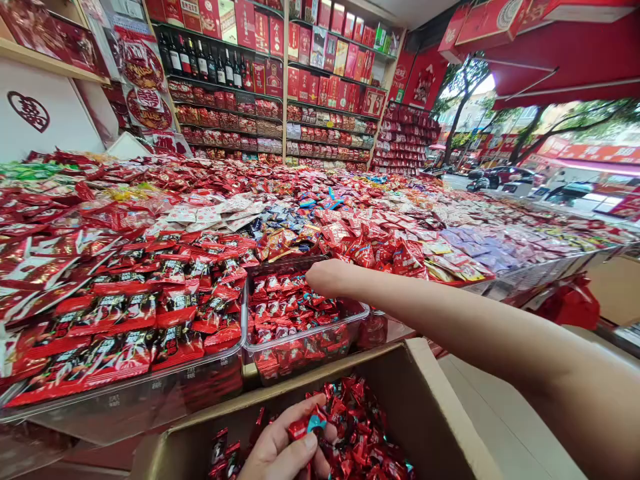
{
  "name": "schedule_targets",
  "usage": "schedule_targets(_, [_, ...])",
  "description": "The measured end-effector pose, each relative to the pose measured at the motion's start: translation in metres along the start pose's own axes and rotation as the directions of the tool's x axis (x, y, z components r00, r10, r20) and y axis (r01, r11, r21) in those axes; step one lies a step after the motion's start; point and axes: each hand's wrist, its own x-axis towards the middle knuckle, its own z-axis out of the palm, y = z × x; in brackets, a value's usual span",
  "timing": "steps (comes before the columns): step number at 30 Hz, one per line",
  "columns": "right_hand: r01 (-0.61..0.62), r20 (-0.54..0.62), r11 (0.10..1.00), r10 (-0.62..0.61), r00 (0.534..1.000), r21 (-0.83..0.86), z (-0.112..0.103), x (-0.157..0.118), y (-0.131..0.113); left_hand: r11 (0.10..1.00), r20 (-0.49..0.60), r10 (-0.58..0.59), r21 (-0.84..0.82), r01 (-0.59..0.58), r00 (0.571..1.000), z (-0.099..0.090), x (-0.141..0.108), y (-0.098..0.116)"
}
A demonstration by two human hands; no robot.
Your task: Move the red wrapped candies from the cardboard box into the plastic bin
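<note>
My left hand (287, 443) is inside a cardboard box (440, 400), its fingers closed around a red wrapped candy (316, 424) with a blue patch. Loose red candies (357, 427) of the same look lie in the box around it. My right arm reaches across to a clear plastic bin (305, 343), where similar red candies (280, 303) lie in rows. At the bin's back right corner is my right hand (327, 277), bent downward. Its fingers are hidden behind the wrist, so whether they hold anything does not show.
Left of the bin, red-and-black packets (135, 313) fill another clear tray. Heaps of wrapped sweets (360, 220) cover the wide display behind. Shelves with wine bottles (200, 63) and red boxes (300, 83) line the back wall. Pale floor tiles (480, 393) show at the right.
</note>
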Motion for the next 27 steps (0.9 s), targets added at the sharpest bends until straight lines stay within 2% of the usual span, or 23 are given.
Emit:
schedule_targets(3, [0.027,-0.021,0.999,-0.026,0.999,0.022,-0.006,-0.007,-0.009,0.998,-0.003,0.035,-0.055,-0.035,0.999,0.005,-0.005,0.006])
schedule_targets(6, [0.116,-0.186,0.983,-0.089,0.978,0.142,-0.015,-0.03,-0.017,0.99,0.011,0.071,-0.126,-0.069,0.997,0.011,-0.011,0.013])
schedule_targets(9, [0.276,-0.324,0.888,-0.155,0.933,0.369,-0.02,-0.069,-0.028,0.988,0.007,0.075,-0.132,-0.074,0.997,0.017,-0.017,0.017])
schedule_targets(12, [0.321,-0.294,0.742,-0.174,0.94,0.588,-0.008,-0.106,-0.045,0.99,0.008,0.092,-0.112,-0.09,0.996,0.02,-0.021,0.018])
schedule_targets(16, [0.293,-0.273,0.576,-0.124,0.954,0.763,0.035,-0.125,-0.068,0.991,0.052,0.126,-0.043,-0.124,0.991,0.018,-0.019,0.01])
schedule_targets(17, [0.271,-0.26,0.512,-0.095,0.961,0.815,0.047,-0.125,-0.072,0.991,0.084,0.134,-0.01,-0.134,0.987,0.018,-0.018,0.007])
schedule_targets(19, [0.194,-0.188,0.329,-0.051,0.981,0.924,0.069,-0.125,-0.077,0.986,0.16,0.146,0.063,-0.157,0.976,0.017,-0.015,0.002])
schedule_targets(21, [0.102,-0.093,0.134,-0.068,0.993,0.986,0.083,-0.125,-0.08,0.976,0.223,0.141,0.131,-0.173,0.965,0.018,-0.012,-0.001])
schedule_targets(22, [0.073,-0.068,0.072,-0.077,0.995,0.995,0.087,-0.126,-0.08,0.972,0.244,0.132,0.157,-0.173,0.961,0.018,-0.012,-0.002])
schedule_targets(23, [0.069,-0.065,0.049,-0.077,0.995,0.996,0.087,-0.128,-0.079,0.97,0.258,0.119,0.179,-0.168,0.959,0.019,-0.011,-0.002])
schedule_targets(24, [0.088,-0.083,0.063,-0.076,0.994,0.994,0.085,-0.129,-0.077,0.968,0.266,0.108,0.191,-0.162,0.958,0.019,-0.011,-0.002])
schedule_targets(25, [0.126,-0.118,0.109,-0.075,0.99,0.986,0.081,-0.131,-0.074,0.968,0.272,0.108,0.192,-0.164,0.956,0.019,-0.011,-0.002])
schedule_targets(27, [0.231,-0.224,0.274,-0.057,0.973,0.934,0.067,-0.132,-0.066,0.966,0.259,0.135,0.179,-0.185,0.956,0.018,-0.012,-0.001])
